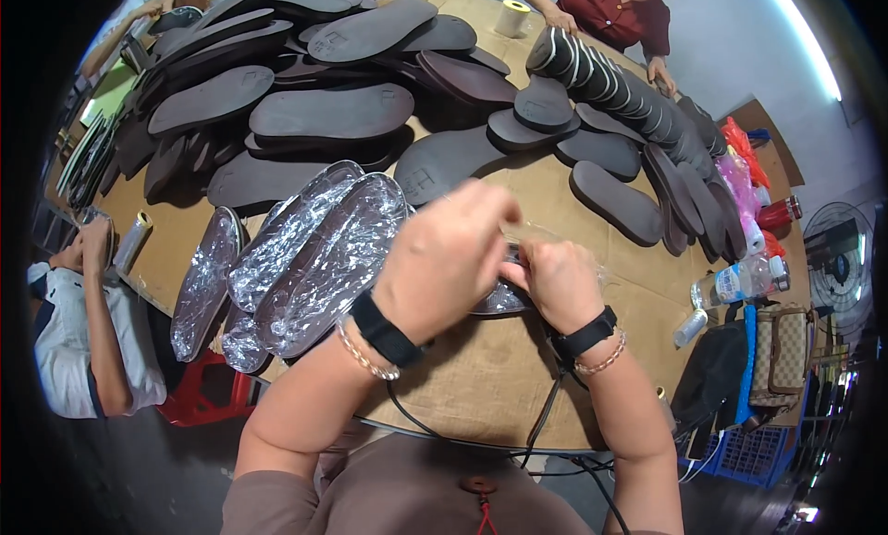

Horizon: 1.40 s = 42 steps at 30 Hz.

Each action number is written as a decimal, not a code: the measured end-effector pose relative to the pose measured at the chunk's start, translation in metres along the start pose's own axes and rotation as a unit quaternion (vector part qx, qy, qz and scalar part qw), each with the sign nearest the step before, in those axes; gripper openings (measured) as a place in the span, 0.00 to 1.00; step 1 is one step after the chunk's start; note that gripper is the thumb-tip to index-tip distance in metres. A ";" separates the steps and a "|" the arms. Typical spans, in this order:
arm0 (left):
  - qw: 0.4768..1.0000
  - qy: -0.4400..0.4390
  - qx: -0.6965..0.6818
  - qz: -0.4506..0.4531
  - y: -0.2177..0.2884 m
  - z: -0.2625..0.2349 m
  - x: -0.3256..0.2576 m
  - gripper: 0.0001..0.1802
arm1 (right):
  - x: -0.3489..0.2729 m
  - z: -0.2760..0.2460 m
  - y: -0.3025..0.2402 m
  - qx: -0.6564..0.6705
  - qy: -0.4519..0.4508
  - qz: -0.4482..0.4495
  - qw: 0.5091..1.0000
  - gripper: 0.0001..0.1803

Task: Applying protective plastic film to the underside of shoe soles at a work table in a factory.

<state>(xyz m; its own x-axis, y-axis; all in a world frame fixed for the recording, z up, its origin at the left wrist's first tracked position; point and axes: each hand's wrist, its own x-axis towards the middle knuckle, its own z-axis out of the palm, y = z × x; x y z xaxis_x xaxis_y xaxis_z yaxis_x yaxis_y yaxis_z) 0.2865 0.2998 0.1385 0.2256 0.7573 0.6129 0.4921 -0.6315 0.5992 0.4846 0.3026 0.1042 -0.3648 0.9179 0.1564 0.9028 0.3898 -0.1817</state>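
A dark shoe sole (499,300) partly covered in shiny clear film lies in front of me, mostly hidden by my hands. My right hand (561,274) is closed at its right side, thumb and fingers gripping the wrapped sole. Above it, my left hand (450,258) is raised with curled, slightly blurred fingers; what they pinch, if anything, is hidden. Some loose clear film (546,232) shows between and behind the hands. Left of my left wrist lie several film-wrapped soles (324,258), overlapping one another.
Bare dark soles (331,111) are heaped at the back left; more lie at the right (615,202). A film roll (511,19) stands at the back. People work at the left (92,341) and across the cardboard-covered table (592,350). Bottles (749,278) and bags line the right edge.
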 end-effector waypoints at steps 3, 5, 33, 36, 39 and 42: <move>0.986 -0.165 0.004 0.030 0.022 0.015 -0.022 0.08 | 0.001 -0.001 0.006 0.045 0.002 -0.035 0.998 0.15; 0.953 -0.290 0.084 -0.034 0.032 0.022 -0.032 0.11 | 0.003 -0.017 0.006 0.096 -0.007 -0.026 0.995 0.13; 0.921 -0.351 0.167 0.035 0.016 0.025 -0.025 0.28 | -0.064 -0.026 0.086 0.399 0.097 0.194 0.891 0.10; 0.917 -0.361 0.168 0.032 0.017 0.022 -0.024 0.28 | -0.065 -0.033 0.093 0.583 0.001 0.245 0.775 0.09; 0.917 -0.367 0.157 0.026 0.016 0.022 -0.022 0.29 | -0.068 -0.033 0.098 0.617 0.014 0.254 0.744 0.09; 0.919 -0.364 0.149 0.022 0.014 0.023 -0.023 0.29 | -0.066 -0.033 0.089 0.474 0.144 0.195 0.846 0.10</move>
<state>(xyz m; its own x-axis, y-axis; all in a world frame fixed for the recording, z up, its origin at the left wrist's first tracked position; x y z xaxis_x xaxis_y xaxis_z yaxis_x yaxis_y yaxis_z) 0.3076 0.2772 0.1215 0.6997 0.7118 0.0617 0.6530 -0.6721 0.3490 0.5966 0.2738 0.1098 0.1117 0.9876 0.1099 0.3028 0.0715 -0.9504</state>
